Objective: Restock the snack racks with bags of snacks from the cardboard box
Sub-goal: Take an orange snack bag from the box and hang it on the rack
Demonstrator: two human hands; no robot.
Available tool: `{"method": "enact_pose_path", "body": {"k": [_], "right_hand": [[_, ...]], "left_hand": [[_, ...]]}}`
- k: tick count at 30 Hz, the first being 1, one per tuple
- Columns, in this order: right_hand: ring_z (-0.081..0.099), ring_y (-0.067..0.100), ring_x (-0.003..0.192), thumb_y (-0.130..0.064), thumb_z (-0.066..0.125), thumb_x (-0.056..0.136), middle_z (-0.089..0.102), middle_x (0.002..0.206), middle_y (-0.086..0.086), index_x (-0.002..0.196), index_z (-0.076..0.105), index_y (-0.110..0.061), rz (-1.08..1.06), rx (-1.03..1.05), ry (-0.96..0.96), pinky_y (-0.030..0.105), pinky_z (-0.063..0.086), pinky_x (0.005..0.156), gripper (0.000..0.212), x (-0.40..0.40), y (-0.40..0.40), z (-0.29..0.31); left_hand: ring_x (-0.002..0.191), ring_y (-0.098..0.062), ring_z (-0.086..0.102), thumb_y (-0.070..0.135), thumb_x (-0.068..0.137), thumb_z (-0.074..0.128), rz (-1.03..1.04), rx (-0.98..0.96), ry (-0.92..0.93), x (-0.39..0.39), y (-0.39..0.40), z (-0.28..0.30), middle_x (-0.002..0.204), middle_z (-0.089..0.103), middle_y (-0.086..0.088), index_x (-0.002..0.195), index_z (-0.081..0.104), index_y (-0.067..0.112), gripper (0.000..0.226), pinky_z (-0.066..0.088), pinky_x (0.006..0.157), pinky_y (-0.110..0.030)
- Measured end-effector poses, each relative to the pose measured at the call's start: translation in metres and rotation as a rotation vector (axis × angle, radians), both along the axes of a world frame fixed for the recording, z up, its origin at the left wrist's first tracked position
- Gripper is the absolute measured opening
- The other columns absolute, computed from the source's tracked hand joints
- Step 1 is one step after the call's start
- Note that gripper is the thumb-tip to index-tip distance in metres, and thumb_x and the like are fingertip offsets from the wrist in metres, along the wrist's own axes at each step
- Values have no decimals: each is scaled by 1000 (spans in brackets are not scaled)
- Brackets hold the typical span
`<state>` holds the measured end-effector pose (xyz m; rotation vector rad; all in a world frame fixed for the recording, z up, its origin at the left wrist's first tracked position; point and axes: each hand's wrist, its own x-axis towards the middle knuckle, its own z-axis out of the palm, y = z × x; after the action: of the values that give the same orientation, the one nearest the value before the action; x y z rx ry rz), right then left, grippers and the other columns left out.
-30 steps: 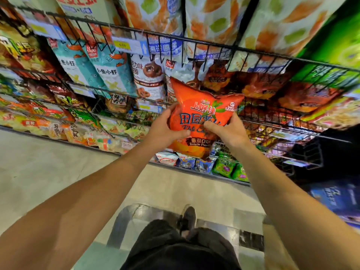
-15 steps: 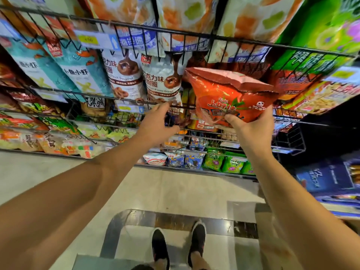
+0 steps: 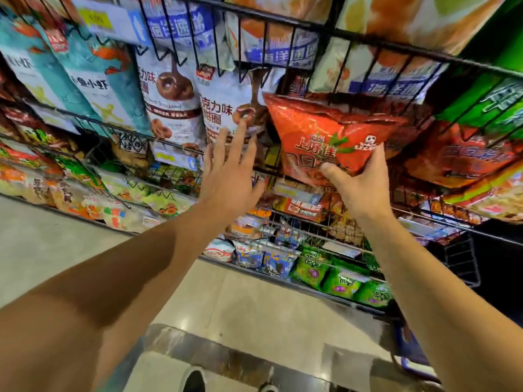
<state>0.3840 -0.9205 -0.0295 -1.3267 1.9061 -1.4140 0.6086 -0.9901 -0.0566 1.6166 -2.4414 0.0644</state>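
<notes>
Below you, your shoes (image 3: 195, 380) stand on the tiled floor (image 3: 56, 250). Your left hand (image 3: 229, 171) reaches forward with fingers spread and straight, holding nothing, its fingertips in front of the white chocolate doughnut bags (image 3: 172, 108). Your right hand (image 3: 356, 188) grips the lower edge of the orange snack bag (image 3: 325, 134), thumb pressed on its front, holding it up against the black wire rack (image 3: 283, 21), just beside the doughnut bags. Green bags (image 3: 339, 281) sit on the bottom shelf.
</notes>
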Motion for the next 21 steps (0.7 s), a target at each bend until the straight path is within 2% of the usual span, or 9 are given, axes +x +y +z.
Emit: {"method": "enact_pose_path", "body": {"k": [2,4,7,10,12,15,17,19,21], "right_hand": [[58,-14,95,-24,82,83,58,107,-29,129,43,-28,47,40,16,8,42,85,61,-2,-8,-14],[58,-3,102,-31,81,83,60,111,-23,133,42,-28,26,53,8,17,41,91,63,-4,-14,-25],[53,-10,103,-33,87,73,57,114,-12,126,47,-24,3,80,79,13,42,97,66,-4,-22,-32],[57,7,106,-35,88,73,61,113,-9,127,53,-19,-26,92,131,24,45,94,66,-4,-28,-32],[57,11,100,-30,85,79,59,104,-12,127,50,-15,-73,105,70,22,43,87,60,-6,-32,-32],[56,6,92,-26,84,81,57,101,-17,130,45,-16,-125,83,43,0,38,70,64,-8,-41,-28],[54,4,89,-23,83,82,53,95,-23,133,44,-18,-161,58,10,-7,33,61,65,-8,-52,-26],[54,4,87,-25,82,83,51,92,-25,136,45,-16,-206,49,-20,-7,33,64,65,-7,-64,-28],[61,9,96,-30,82,83,61,101,-16,137,47,-13,-246,28,-45,5,41,80,67,-11,-73,-34]], "left_hand": [[152,-30,-8,57,93,48,53,-18,9,-3,-8,-5,166,-12,2,159,13,22,83,11,120,-59],[152,-29,-7,61,94,43,86,-29,3,-4,-17,-5,166,-12,4,159,10,25,81,14,118,-62],[151,-31,-7,63,96,35,101,-29,-47,-8,-28,-5,165,-16,5,159,8,27,77,15,117,-62],[150,-30,-10,61,97,32,96,-43,-14,-11,-27,-13,164,-16,5,159,9,27,74,15,118,-62],[150,-29,-12,61,97,31,88,-52,5,-10,-27,-19,164,-17,5,159,8,26,75,16,118,-62],[150,-27,-16,62,96,30,63,-43,27,-7,-33,-21,164,-20,7,159,6,27,76,18,118,-62],[150,-25,-17,62,96,30,53,-47,46,-6,-36,-22,164,-20,9,159,7,27,76,18,117,-62],[149,-25,-17,62,96,29,48,-58,59,-7,-38,-26,164,-18,9,159,8,27,76,17,117,-64],[149,-26,-16,60,96,29,43,-73,77,-8,-39,-31,165,-16,8,159,10,25,75,15,116,-66]]}}
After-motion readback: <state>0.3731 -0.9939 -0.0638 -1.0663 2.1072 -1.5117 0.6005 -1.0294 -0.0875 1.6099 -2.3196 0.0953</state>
